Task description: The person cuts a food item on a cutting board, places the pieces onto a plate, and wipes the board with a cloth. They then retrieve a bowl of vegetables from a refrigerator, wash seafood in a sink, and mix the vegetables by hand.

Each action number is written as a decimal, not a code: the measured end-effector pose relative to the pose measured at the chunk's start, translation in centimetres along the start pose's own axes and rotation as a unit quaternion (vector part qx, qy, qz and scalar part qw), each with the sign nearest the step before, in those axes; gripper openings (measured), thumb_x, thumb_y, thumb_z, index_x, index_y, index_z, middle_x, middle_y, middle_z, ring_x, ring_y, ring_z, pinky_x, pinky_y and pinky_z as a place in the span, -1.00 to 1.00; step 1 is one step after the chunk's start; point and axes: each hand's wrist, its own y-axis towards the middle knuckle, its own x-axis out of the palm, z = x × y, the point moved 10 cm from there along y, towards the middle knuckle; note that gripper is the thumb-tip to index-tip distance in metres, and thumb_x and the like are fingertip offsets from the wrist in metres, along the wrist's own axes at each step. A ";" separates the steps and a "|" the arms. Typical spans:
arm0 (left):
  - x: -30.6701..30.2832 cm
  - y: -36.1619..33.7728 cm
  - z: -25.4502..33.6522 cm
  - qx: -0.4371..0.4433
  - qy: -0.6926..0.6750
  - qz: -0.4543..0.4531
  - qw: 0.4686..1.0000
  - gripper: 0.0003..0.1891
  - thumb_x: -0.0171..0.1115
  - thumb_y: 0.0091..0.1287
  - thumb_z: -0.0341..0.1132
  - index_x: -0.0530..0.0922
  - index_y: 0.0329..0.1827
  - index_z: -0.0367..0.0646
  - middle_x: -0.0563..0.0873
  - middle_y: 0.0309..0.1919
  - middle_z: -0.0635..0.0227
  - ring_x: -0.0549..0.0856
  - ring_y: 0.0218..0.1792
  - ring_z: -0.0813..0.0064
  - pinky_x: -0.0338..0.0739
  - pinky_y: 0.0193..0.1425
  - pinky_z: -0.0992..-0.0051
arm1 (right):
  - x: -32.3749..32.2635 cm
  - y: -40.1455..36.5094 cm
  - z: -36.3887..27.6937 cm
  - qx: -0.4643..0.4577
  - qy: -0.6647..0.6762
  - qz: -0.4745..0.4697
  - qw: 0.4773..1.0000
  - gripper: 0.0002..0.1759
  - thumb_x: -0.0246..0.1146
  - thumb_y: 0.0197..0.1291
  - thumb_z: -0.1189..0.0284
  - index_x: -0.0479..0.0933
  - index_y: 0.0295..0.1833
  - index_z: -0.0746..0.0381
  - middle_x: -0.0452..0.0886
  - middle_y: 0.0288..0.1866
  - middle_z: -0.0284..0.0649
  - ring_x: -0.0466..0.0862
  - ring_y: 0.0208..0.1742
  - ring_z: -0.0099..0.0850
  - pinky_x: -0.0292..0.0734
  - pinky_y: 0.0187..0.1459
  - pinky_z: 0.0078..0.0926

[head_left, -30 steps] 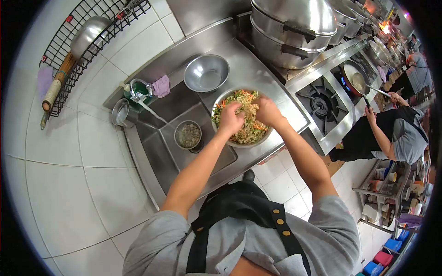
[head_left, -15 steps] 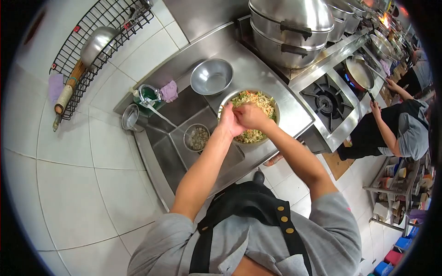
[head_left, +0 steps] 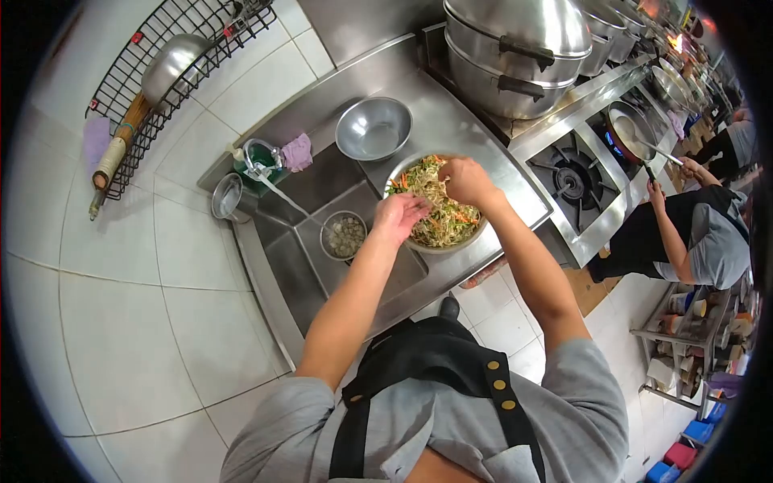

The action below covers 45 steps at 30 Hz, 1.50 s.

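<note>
Shredded vegetables (head_left: 443,219), green, pale and orange, fill a round metal bowl (head_left: 481,231) on the steel counter. Over the left side of this bowl is my left hand (head_left: 400,216), palm turned inward, fingers apart and nothing seen in it. My right hand (head_left: 467,182) is above the bowl's upper right part, its fingers curled down at the vegetables; what they hold, if anything, is hidden. A second metal bowl (head_left: 374,130) with nothing in it sits behind. In the sink (head_left: 299,270), a small pot (head_left: 344,235) holds pale pieces in liquid.
A large steamer (head_left: 515,68) stands at the back beside a gas burner (head_left: 573,179). On the right, a co-worker (head_left: 700,229) holds a pan (head_left: 630,129). A wire rack (head_left: 209,60) hangs at upper left. Near the faucet lies a purple cloth (head_left: 297,153).
My hands have parted: the right moved up and right over the bowl, the left slightly down and left with its fingers spread. More of the vegetables shows between them.
</note>
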 end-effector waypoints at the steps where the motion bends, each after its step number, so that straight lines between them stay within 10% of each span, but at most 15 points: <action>1: -0.5 0.0 0.4 0.000 -0.002 0.002 1.000 -0.65 0.00 0.24 -0.54 0.27 0.06 -0.55 0.49 -0.06 -0.16 0.52 0.02 0.00 0.53 0.06 0.12 | 0.1 0.1 -0.2 -0.001 0.000 -0.003 1.000 -0.76 0.28 -0.18 0.40 0.65 -0.29 0.15 0.61 -0.11 -0.04 0.58 -0.01 -0.14 0.48 0.01 -0.27; 6: -2.4 1.8 2.3 0.034 0.024 0.007 0.999 -0.66 0.03 0.26 -0.42 0.34 0.01 -0.52 0.50 -0.09 -0.07 0.55 -0.05 0.05 0.54 0.05 0.19 | 3.3 2.1 -1.5 -0.105 -0.063 0.113 0.986 -0.75 0.26 -0.05 0.32 0.65 -0.22 0.14 0.59 -0.04 -0.05 0.49 0.12 -0.15 0.36 0.17 -0.21; 9: -3.1 1.8 3.6 0.028 0.013 -0.005 1.000 -0.53 0.02 0.33 -0.21 0.30 0.07 -0.52 0.47 -0.02 -0.10 0.52 0.00 0.02 0.41 0.19 0.11 | 8.8 -0.4 -2.5 -0.210 -0.164 0.003 0.964 -0.77 0.16 0.06 0.29 0.64 -0.20 0.05 0.55 -0.04 -0.14 0.43 0.13 -0.14 0.32 0.14 -0.07; 11: -2.3 1.0 2.1 -0.071 -0.042 -0.045 0.996 -0.41 -0.02 0.34 -0.03 0.28 0.09 -0.52 0.45 0.05 -0.14 0.48 0.07 -0.03 0.31 0.26 0.07 | 4.5 -1.8 -3.9 -0.094 -0.128 0.061 0.985 -0.78 0.12 0.09 0.31 0.65 -0.23 0.07 0.57 -0.17 -0.20 0.43 0.07 -0.18 0.36 0.08 -0.06; 15: 2.2 2.4 0.5 -0.062 -0.163 -0.152 0.973 -0.30 -0.03 0.33 0.05 0.21 0.18 -0.54 0.38 0.14 -0.16 0.42 0.16 -0.05 0.26 0.29 0.07 | 1.5 -2.2 -8.3 -0.231 0.018 0.175 0.957 -0.79 0.26 -0.07 0.28 0.64 -0.32 0.12 0.59 -0.29 -0.26 0.46 0.02 -0.21 0.39 0.04 -0.13; 21: -7.2 1.1 2.5 0.026 0.124 0.041 0.991 -0.66 0.04 0.27 -0.25 0.42 -0.08 -0.41 0.58 -0.28 0.15 0.59 -0.28 0.30 0.52 -0.19 0.35 | 5.1 4.7 -1.3 -0.001 -0.070 0.040 0.997 -0.76 0.28 -0.04 0.28 0.66 -0.37 0.24 0.64 -0.29 -0.10 0.54 0.00 -0.15 0.45 0.05 -0.21; 25: -10.9 2.3 3.1 0.123 0.356 0.142 0.915 -0.85 0.09 0.18 -0.36 0.51 -0.38 -0.29 0.57 -0.58 0.25 0.54 -0.60 0.49 0.44 -0.56 0.44 | 6.4 5.4 -3.9 0.245 -0.197 -0.121 0.942 -0.42 0.29 0.00 0.05 0.52 0.07 0.20 0.37 0.24 0.05 0.33 0.24 0.15 0.42 0.00 0.16; 26: -11.1 3.0 2.6 0.137 0.321 0.137 0.927 -0.87 0.11 0.18 -0.37 0.52 -0.37 -0.27 0.55 -0.62 0.29 0.52 -0.64 0.51 0.41 -0.59 0.45 | 8.9 6.4 -2.7 0.249 -0.211 -0.147 0.934 -0.27 0.31 -0.05 0.02 0.39 0.24 0.12 0.15 0.38 0.03 0.24 0.26 0.28 0.35 -0.02 0.32; 29: -11.0 3.0 2.5 0.134 0.261 0.068 0.953 -0.94 0.15 0.16 -0.44 0.49 -0.35 -0.21 0.52 -0.55 0.36 0.49 -0.61 0.58 0.38 -0.59 0.56 | 11.5 6.7 -5.0 0.096 -0.277 -0.183 0.938 -0.47 0.32 -0.06 0.09 0.56 0.03 0.12 0.50 0.07 -0.08 0.42 0.18 -0.04 0.40 0.01 0.17; 32: -8.3 2.3 5.3 0.296 0.648 0.115 0.692 -0.61 0.22 0.06 -0.40 0.50 -0.02 -0.33 0.62 -0.20 0.01 0.59 -0.10 0.10 0.45 0.03 0.26 | 11.1 8.4 -2.7 0.158 -0.191 -0.173 0.953 -0.59 0.30 -0.03 0.13 0.63 -0.12 0.16 0.65 -0.10 -0.18 0.62 -0.04 -0.16 0.48 -0.05 0.04; 33: -7.1 2.0 5.0 0.250 0.655 0.095 0.707 -0.53 0.28 0.02 -0.41 0.46 0.04 -0.36 0.50 0.03 -0.06 0.48 0.10 0.05 0.34 0.20 0.25 | 9.1 7.5 -3.0 0.123 -0.142 -0.147 0.971 -0.63 0.29 -0.02 0.16 0.64 -0.17 0.19 0.66 -0.17 -0.13 0.65 -0.10 -0.16 0.54 -0.11 -0.11; 37: -1.9 2.6 4.4 0.351 0.799 0.011 0.489 -0.74 0.23 0.05 -0.48 0.48 -0.21 -0.44 0.44 -0.17 -0.02 0.45 -0.04 0.02 0.37 0.02 0.18 | 3.4 5.4 -2.7 0.080 -0.057 -0.023 0.995 -0.58 0.37 -0.16 0.16 0.63 -0.25 0.27 0.65 -0.28 -0.03 0.66 -0.22 -0.10 0.56 -0.14 -0.17; 40: 0.6 3.0 4.0 0.405 0.802 -0.041 0.438 -0.84 0.19 0.07 -0.48 0.49 -0.33 -0.41 0.48 -0.23 -0.01 0.50 -0.10 0.03 0.40 -0.06 0.19 | 5.8 0.7 -2.2 0.002 -0.125 0.042 0.991 -0.56 0.35 -0.16 0.14 0.63 -0.19 0.22 0.63 -0.19 -0.03 0.62 -0.09 -0.14 0.48 -0.02 -0.12; 43: -1.8 3.2 6.8 0.381 0.687 -0.015 0.618 -0.87 0.14 0.09 -0.41 0.50 -0.39 -0.33 0.53 -0.41 -0.08 0.54 -0.29 -0.06 0.43 -0.20 0.14 | 10.3 -1.2 -2.5 -0.043 -0.054 -0.137 0.988 -0.39 0.32 -0.15 -0.08 0.58 0.00 0.05 0.63 -0.09 -0.16 0.56 -0.04 -0.14 0.42 -0.04 -0.08; 45: -3.2 4.0 6.7 0.384 0.728 -0.005 0.569 -0.84 0.17 0.09 -0.42 0.50 -0.30 -0.32 0.54 -0.26 -0.10 0.53 -0.11 -0.06 0.43 -0.07 0.10 | 7.1 -0.1 -2.0 0.029 -0.049 -0.142 0.988 -0.31 0.32 -0.11 -0.12 0.55 0.10 0.06 0.62 -0.09 -0.09 0.57 0.00 -0.15 0.44 0.02 -0.20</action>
